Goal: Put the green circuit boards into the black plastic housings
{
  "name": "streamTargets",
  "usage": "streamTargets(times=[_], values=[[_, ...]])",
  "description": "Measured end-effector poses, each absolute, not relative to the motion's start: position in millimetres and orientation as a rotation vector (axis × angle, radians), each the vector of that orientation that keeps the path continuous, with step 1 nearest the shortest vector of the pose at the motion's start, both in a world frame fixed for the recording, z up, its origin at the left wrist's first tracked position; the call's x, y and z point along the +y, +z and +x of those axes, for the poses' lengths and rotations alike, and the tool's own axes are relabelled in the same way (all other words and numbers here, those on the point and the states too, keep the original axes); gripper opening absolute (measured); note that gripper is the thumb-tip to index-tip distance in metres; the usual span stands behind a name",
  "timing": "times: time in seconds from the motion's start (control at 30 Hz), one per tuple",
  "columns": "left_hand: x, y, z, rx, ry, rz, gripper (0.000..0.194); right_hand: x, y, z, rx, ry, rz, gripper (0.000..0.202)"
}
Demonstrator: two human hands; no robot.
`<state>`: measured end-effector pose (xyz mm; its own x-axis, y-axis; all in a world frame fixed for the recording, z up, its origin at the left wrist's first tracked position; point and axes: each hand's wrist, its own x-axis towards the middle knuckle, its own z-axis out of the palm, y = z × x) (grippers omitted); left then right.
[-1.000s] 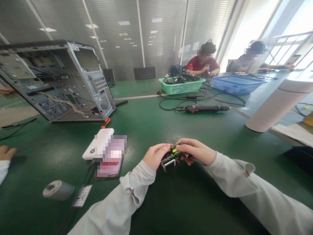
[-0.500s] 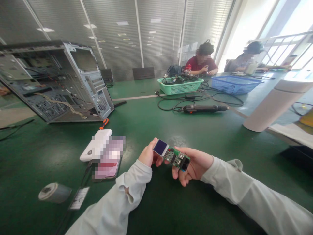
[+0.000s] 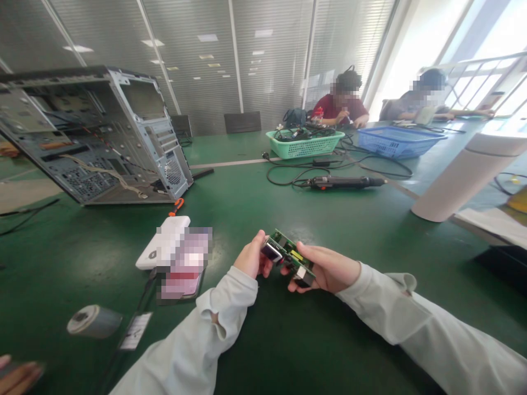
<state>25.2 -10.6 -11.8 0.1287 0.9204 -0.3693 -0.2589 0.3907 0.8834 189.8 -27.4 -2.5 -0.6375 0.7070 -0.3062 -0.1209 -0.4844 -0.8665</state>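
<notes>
Between my two hands, above the table, is a small green circuit board (image 3: 290, 249) with a little dark display on its left end and a metal connector on the near right corner. It is tilted, so its edge and part of a face show. My left hand (image 3: 252, 258) pinches the display end. On the other end, my right hand (image 3: 327, 267) grips with the thumb on top and the fingers beneath. To the left lie a white power bank (image 3: 164, 241) and a phone (image 3: 187, 274), partly overlapping.
An opened computer case (image 3: 102, 142) stands at the left. A roll of film (image 3: 94, 321) is near left. Ahead lie an electric screwdriver (image 3: 346, 182), a green basket (image 3: 304, 147) of cables and a blue basket (image 3: 397, 144). A white bottle (image 3: 461, 175) is right. Two people sit beyond; another hand (image 3: 18, 378) shows lower left.
The circuit board has been turned in my hands, from its display face toward me to its edge and other side. Another person's hand has come in at the lower left.
</notes>
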Motion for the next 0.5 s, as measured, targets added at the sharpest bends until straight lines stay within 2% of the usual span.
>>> streamTargets(times=[0.1,0.3,0.5], values=[[-11,-3,24,1.054,0.927,0.789,0.042,-27,-4,192,-1.402,1.762,-0.948,0.049],[-10,10,23,1.131,0.857,0.747,0.05,-34,5,196,-1.963,0.358,-0.912,0.023],[-7,4,21,1.08,0.862,0.722,0.05,-41,15,202,-2.118,-0.316,-0.644,0.016]])
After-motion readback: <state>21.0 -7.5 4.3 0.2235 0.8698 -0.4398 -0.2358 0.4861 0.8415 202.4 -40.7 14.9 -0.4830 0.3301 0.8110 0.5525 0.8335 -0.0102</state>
